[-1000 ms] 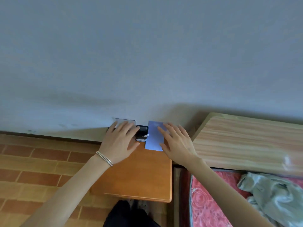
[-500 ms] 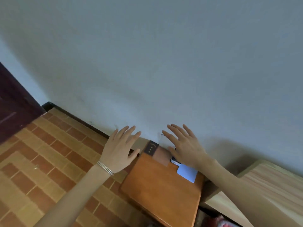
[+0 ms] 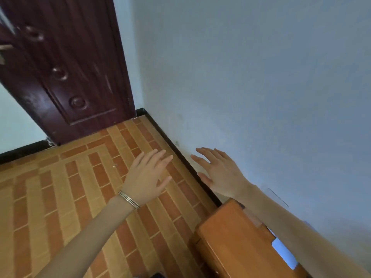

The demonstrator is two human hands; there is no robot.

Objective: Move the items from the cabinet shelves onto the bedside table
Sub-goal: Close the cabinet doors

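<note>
floor: open | wall: blocks right | bedside table: lower right

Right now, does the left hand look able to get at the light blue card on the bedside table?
Probably not directly. The left hand hovers open over the floor, and the right forearm crosses above the bedside table, partly covering the light blue card.

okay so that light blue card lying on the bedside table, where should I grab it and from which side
Take the light blue card by its short end that reaches the bedside table's near edge, coming from that side: it lies flat, so a thumb probably slips under there.
</note>
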